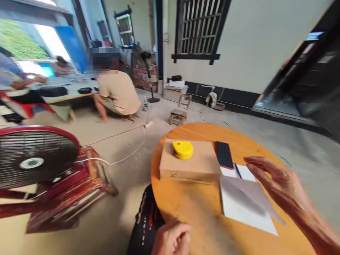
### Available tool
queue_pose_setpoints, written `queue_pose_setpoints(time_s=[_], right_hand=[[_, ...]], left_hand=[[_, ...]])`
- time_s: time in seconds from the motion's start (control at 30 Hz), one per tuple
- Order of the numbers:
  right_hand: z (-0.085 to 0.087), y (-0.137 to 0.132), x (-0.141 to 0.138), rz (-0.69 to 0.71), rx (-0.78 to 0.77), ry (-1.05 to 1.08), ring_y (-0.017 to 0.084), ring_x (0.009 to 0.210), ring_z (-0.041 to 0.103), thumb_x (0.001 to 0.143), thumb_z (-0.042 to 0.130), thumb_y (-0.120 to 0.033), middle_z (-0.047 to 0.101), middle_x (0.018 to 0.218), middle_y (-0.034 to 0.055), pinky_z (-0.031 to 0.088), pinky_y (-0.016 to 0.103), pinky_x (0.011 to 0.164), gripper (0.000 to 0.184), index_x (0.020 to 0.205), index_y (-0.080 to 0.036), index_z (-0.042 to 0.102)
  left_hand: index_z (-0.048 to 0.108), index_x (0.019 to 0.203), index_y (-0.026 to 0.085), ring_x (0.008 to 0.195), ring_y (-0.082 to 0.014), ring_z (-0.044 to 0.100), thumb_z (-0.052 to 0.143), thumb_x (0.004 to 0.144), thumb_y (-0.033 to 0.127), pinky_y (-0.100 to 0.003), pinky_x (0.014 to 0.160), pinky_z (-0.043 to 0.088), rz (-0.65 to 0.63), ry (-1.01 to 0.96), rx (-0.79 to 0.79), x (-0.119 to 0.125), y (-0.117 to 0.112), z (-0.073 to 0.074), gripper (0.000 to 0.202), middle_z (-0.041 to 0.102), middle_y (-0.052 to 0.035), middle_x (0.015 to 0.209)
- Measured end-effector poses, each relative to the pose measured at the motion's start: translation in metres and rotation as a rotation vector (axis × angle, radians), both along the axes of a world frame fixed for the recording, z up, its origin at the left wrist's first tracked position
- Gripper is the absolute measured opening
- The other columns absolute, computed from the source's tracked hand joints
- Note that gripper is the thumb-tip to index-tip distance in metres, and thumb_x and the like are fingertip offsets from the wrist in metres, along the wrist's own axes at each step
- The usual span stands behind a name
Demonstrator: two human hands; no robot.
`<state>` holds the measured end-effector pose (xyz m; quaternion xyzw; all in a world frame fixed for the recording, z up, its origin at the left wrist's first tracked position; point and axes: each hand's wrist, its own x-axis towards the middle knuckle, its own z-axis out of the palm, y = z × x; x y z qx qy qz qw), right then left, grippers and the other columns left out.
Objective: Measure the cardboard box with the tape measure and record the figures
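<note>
Two hands show: the right hand [285, 187], fingers [259, 161] parted, apparently empty, beside the papers [236, 209] near the table's [191, 200] right edge; the left hand [171, 237] curled at the near-left edge, contents unclear. Paper handling seems underway; gripping calls for pinching a corner.

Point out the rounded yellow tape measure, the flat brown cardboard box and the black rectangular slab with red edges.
Tape measure [183, 148]: head view, upper face.
Cardboard box [202, 161]: head view, bare top face.
Black slab [224, 155]: head view, middle of its dark face.
</note>
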<state>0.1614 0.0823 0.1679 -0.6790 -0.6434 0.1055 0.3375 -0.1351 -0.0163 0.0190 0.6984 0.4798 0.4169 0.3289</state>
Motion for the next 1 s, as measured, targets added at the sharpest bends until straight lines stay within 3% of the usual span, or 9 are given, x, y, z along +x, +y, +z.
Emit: queue_pose_setpoints(time_s=[0.03, 0.13, 0.3, 0.4, 0.5, 0.67, 0.83, 0.9, 1.0], right_hand=[[-0.003, -0.013, 0.012, -0.044, -0.028, 0.013, 0.032, 0.092, 0.068, 0.079, 0.054, -0.055, 0.074, 0.105, 0.0104, 0.052, 0.041, 0.069, 0.040, 0.097, -0.024, 0.073], [-0.022, -0.045, 0.034, -0.067, -0.107, 0.044, 0.027, 0.085, 0.066, 0.084, 0.051, -0.049, 0.074, 0.101, 0.0098, 0.050, 0.037, 0.068, 0.036, 0.094, -0.022, 0.073], [-0.048, -0.077, 0.036, -0.002, -0.094, 0.059, 0.021, 0.075, 0.062, 0.092, 0.047, -0.039, 0.071, 0.099, 0.0101, 0.047, 0.033, 0.064, 0.031, 0.093, -0.020, 0.071], [-0.046, -0.085, 0.040, -0.089, 0.009, 0.052, 0.019, 0.066, 0.057, 0.094, 0.045, -0.037, 0.069, 0.091, 0.0082, 0.045, 0.032, 0.062, 0.029, 0.097, -0.019, 0.068], [-0.042, -0.085, 0.051, -0.150, 0.053, 0.050, 0.020, 0.073, 0.059, 0.094, 0.044, -0.036, 0.068, 0.098, 0.0088, 0.045, 0.031, 0.061, 0.029, 0.102, -0.021, 0.067], [-0.062, -0.077, 0.061, 0.041, -0.137, 0.066, 0.024, 0.093, 0.065, 0.092, 0.039, -0.027, 0.069, 0.112, 0.0102, 0.049, 0.036, 0.075, 0.032, 0.102, -0.020, 0.069], [-0.089, -0.078, 0.057, 0.207, -0.234, 0.043, 0.026, 0.099, 0.065, 0.090, 0.039, -0.023, 0.073, 0.107, 0.0087, 0.047, 0.042, 0.089, 0.034, 0.103, -0.020, 0.070], [-0.093, -0.075, 0.060, 0.167, -0.235, 0.043, 0.026, 0.095, 0.066, 0.090, 0.039, -0.027, 0.073, 0.104, 0.0085, 0.048, 0.040, 0.084, 0.034, 0.104, -0.020, 0.069], [-0.094, -0.062, 0.071, 0.037, -0.252, -0.003, 0.023, 0.083, 0.067, 0.091, 0.040, -0.031, 0.073, 0.099, 0.0062, 0.048, 0.035, 0.073, 0.033, 0.103, -0.020, 0.068]], left_hand=[[0.072, 0.094, 0.025, 0.058, -0.0131, 0.064, 0.054, 0.087, 0.021, -0.018, 0.049, 0.051, -0.019, -0.002, 0.043, 0.007, 0.002, 0.005, 0.020, 0.066, -0.0015, 0.069], [0.066, 0.109, 0.023, 0.079, -0.0143, 0.068, 0.052, 0.089, 0.015, -0.021, 0.071, 0.057, -0.055, -0.002, 0.219, 0.028, 0.017, 0.033, 0.026, 0.069, -0.0037, 0.089], [0.062, 0.115, 0.021, 0.102, -0.0188, 0.065, 0.050, 0.089, 0.012, -0.031, 0.088, 0.056, -0.088, 0.090, 0.425, 0.072, 0.033, 0.077, 0.029, 0.066, -0.0087, 0.109], [0.058, 0.122, 0.022, 0.112, -0.0212, 0.061, 0.051, 0.090, 0.014, -0.036, 0.094, 0.054, -0.088, 0.109, 0.459, 0.092, 0.037, 0.086, 0.033, 0.062, -0.0106, 0.120], [0.052, 0.130, 0.023, 0.120, -0.0222, 0.056, 0.051, 0.091, 0.016, -0.039, 0.100, 0.051, -0.046, 0.091, 0.484, 0.104, 0.043, 0.093, 0.039, 0.058, -0.0107, 0.128], [0.047, 0.136, 0.022, 0.127, -0.0237, 0.051, 0.048, 0.094, 0.018, -0.043, 0.106, 0.046, -0.049, 0.074, 0.486, 0.117, 0.057, 0.106, 0.042, 0.055, -0.0113, 0.135], [0.056, 0.125, 0.019, 0.127, -0.0250, 0.049, 0.048, 0.096, 0.022, -0.048, 0.109, 0.040, -0.350, 0.264, 0.398, 0.135, 0.062, 0.094, 0.031, 0.061, -0.0103, 0.128], [0.060, 0.116, 0.020, 0.124, -0.0263, 0.052, 0.049, 0.095, 0.023, -0.052, 0.109, 0.038, -0.447, 0.348, 0.331, 0.140, 0.057, 0.080, 0.025, 0.065, -0.0082, 0.119], [0.063, 0.108, 0.020, 0.121, -0.0271, 0.053, 0.052, 0.092, 0.021, -0.056, 0.110, 0.036, -0.470, 0.419, 0.245, 0.143, 0.046, 0.055, 0.019, 0.066, -0.0067, 0.114]])
